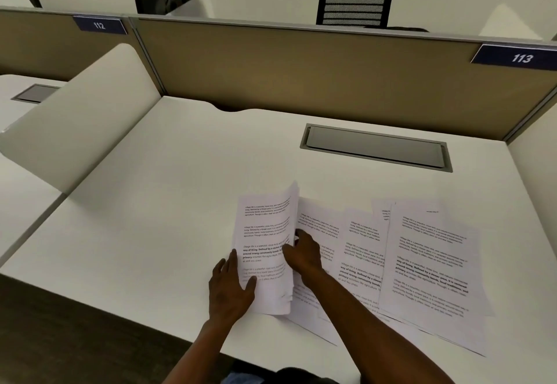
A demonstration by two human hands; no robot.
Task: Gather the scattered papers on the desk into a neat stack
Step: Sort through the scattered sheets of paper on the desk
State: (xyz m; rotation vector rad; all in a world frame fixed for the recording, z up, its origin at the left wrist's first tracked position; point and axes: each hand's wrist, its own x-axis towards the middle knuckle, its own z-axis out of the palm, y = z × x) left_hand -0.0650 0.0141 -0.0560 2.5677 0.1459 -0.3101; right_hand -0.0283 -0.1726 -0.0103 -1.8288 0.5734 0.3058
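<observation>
White desk, head view. Left hand rests flat, fingers spread, on the lower left corner of a gathered stack of printed sheets, thumb over the page, pinning it to the desk. The stack's right edge is lifted and fanned upward. Right hand sits at that raised edge, fingers curled into or under the sheets; exact grip hidden by the paper, so whether it pinches the pages is unclear. The hands are close together, one on each side of the stack.

To the right, loose papers lie flat and overlapping in a spread, touching the stack's underside, several skewed, the nearest ones reaching the desk's front edge. The right forearm crosses over the lower sheets.

Behind the papers, a grey cable hatch is set in the desk. A tan partition runs along the back with tags 112 and 113. A black chair shows beyond it. A white side divider stands on the left.
</observation>
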